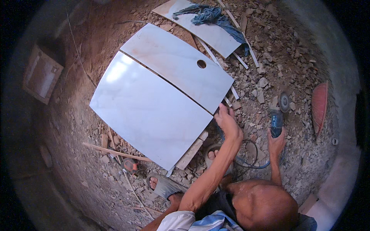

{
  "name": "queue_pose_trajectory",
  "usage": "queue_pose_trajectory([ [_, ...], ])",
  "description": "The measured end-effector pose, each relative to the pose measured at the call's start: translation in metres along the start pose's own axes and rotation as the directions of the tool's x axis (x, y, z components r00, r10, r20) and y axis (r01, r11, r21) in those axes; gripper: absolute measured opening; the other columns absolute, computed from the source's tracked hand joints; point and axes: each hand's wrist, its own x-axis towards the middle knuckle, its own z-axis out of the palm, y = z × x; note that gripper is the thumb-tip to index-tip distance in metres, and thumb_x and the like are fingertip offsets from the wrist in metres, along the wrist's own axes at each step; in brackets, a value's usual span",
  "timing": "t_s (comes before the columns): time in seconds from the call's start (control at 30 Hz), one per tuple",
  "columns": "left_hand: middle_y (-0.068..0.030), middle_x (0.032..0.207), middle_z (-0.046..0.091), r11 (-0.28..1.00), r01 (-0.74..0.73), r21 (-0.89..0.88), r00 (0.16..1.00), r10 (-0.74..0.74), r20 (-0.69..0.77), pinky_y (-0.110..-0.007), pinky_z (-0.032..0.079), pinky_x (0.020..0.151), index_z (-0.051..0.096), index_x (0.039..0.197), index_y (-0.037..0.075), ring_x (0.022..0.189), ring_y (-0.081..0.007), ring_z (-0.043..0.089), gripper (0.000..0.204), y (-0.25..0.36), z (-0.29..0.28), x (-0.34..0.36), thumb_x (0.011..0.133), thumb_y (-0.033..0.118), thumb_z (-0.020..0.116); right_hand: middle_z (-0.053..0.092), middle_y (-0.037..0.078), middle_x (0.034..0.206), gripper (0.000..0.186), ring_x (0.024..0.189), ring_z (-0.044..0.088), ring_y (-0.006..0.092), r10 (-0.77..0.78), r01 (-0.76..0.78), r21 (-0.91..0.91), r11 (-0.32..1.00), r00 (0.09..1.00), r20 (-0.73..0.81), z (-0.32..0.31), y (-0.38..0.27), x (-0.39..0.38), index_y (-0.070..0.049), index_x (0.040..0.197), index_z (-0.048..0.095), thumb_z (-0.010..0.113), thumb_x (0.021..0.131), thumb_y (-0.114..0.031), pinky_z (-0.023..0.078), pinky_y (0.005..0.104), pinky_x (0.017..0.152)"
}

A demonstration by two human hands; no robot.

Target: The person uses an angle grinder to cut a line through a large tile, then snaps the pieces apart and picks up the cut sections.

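Note:
Two large glossy white tiles lie side by side with a narrow dark gap between them. The wider tile [146,111] is nearer; the farther, narrower tile [173,57] has a round hole near its right end. My left hand [228,122] is at the right edge of the narrower tile, by the gap, its fingers bent and closed on that edge. To the right, my right hand [276,141] is wrapped around the rear of a blue angle grinder [276,121]. The grinder's disc points away from me, over the rubble. Its cable loops near my foot.
Another white tile [219,36] with a blue cloth [210,16] lies at the back. A red basin [319,107] stands far right, an orange-and-black tape measure [130,165] by my sandal [165,186]. Thin strips, a wooden stick [115,151] and broken stones cover the ground.

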Motion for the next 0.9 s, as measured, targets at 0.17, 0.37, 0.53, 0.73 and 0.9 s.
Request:
queue_pose_trajectory([
  [0.17, -0.0166, 0.157, 0.051, 0.981, -0.08, -0.175, 0.997, 0.078, -0.019, -0.043, 0.049, 0.126, 0.035, 0.156, -0.004, 0.151, -0.0302, 0.052, 0.067, 0.005, 0.009, 0.018, 0.116, 0.042, 0.062, 0.066, 0.03, 0.141, 0.084, 0.125, 0.066, 0.0519, -0.013, 0.019, -0.083, 0.996, 0.997, 0.072, 0.004, -0.005, -0.007, -0.004, 0.157, 0.049, 0.09, 0.092, -0.037, 0.053, 0.0575, 0.103],
  [0.37, -0.0182, 0.15, 0.057, 0.97, -0.234, 0.066, 0.972, 0.232, 0.023, -0.041, 0.059, 0.112, 0.036, 0.162, 0.001, 0.131, -0.0257, 0.064, 0.061, 0.016, 0.027, -0.003, 0.119, 0.04, 0.056, 0.065, 0.031, 0.136, 0.081, 0.123, 0.065, 0.052, 0.059, -0.059, -0.004, 0.998, 0.986, 0.159, -0.003, -0.037, -0.02, 0.001, 0.158, 0.045, 0.084, 0.099, -0.038, 0.052, 0.0582, 0.101],
  [0.53, -0.0186, 0.146, 0.06, 0.852, -0.424, 0.306, 0.904, 0.374, 0.21, -0.04, 0.058, 0.108, 0.043, 0.16, -0.003, 0.125, -0.0261, 0.065, 0.054, 0.034, 0.038, -0.016, 0.119, 0.031, 0.055, 0.057, 0.031, 0.143, 0.079, 0.128, 0.059, 0.0527, -0.097, 0.099, -0.02, 0.995, 0.992, 0.086, 0.018, -0.015, -0.02, 0.001, 0.158, 0.044, 0.083, 0.101, -0.037, 0.048, 0.06, 0.106],
  [0.73, -0.0155, 0.137, 0.068, 0.685, -0.567, 0.458, 0.824, 0.476, 0.308, -0.037, 0.053, 0.105, 0.049, 0.154, -0.005, 0.122, -0.0211, 0.063, 0.047, 0.051, 0.031, -0.019, 0.119, 0.025, 0.056, 0.056, 0.025, 0.139, 0.073, 0.128, 0.057, 0.0436, -0.071, 0.071, 0.06, 0.996, 0.997, -0.004, -0.001, -0.039, -0.04, 0.0, 0.156, 0.048, 0.081, 0.103, -0.039, 0.046, 0.0529, 0.112],
  [0.9, -0.0139, 0.138, 0.069, 0.737, -0.545, 0.4, 0.832, 0.417, 0.366, -0.034, 0.051, 0.105, 0.049, 0.158, -0.006, 0.121, -0.019, 0.064, 0.052, 0.068, 0.036, -0.038, 0.119, 0.027, 0.058, 0.069, 0.014, 0.128, 0.054, 0.119, 0.067, 0.0257, -0.126, -0.49, 0.727, 0.482, 0.782, 0.611, -0.026, -0.166, -0.028, 0.0, 0.146, 0.058, 0.068, 0.113, -0.041, 0.052, 0.0429, 0.107],
])
